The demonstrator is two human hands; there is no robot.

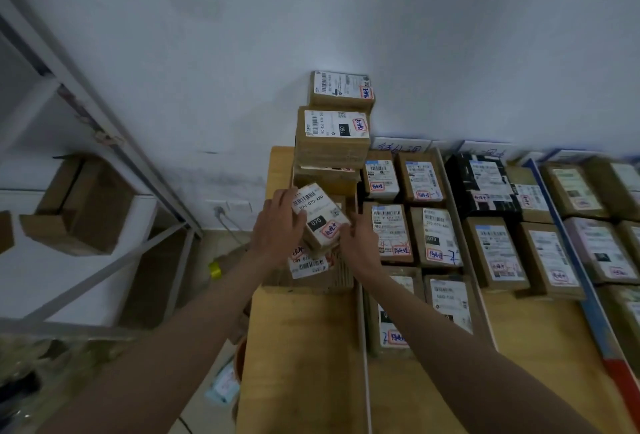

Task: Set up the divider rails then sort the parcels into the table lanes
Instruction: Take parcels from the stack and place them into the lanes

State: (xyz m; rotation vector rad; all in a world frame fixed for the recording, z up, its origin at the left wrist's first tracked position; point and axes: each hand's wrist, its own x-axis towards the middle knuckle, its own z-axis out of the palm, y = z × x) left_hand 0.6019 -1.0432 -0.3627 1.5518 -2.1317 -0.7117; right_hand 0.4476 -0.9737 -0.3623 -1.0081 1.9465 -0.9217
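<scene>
Wooden table [304, 347]; tilted parcel [320, 217] between left hand [277, 225] and right hand [358, 238]

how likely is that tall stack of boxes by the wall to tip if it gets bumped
Fairly likely: the stack rises several cartons high with uneven edges. The wall behind probably blocks a backward fall. The boxes look stiff, so they would likely slide off whole.
</scene>
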